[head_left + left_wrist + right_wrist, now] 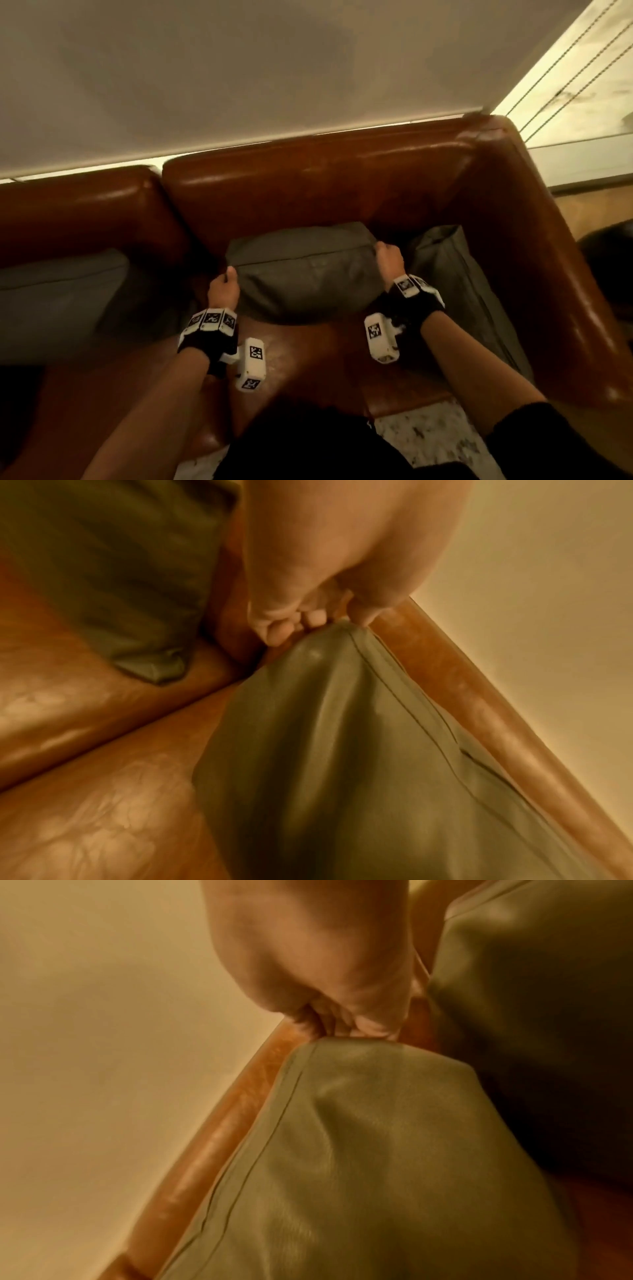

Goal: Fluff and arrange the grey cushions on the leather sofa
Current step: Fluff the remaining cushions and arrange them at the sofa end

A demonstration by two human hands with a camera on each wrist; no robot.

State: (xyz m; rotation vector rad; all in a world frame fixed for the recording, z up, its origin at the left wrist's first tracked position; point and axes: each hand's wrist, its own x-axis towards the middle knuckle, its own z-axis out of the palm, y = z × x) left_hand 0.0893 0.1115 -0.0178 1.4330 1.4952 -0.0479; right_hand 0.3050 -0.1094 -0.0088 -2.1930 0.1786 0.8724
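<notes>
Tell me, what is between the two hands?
Only the middle cushion: the left hand and right hand grip its top corners, seen in the head view.

Both arms reaching forward, left hand (224,289) and right hand (388,257) fingers curled, each pinching a corner

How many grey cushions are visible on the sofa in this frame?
3. The middle cushion is held at its top corners by the left hand and right hand; the left cushion lies at the left; the right cushion leans on the armrest.
</notes>
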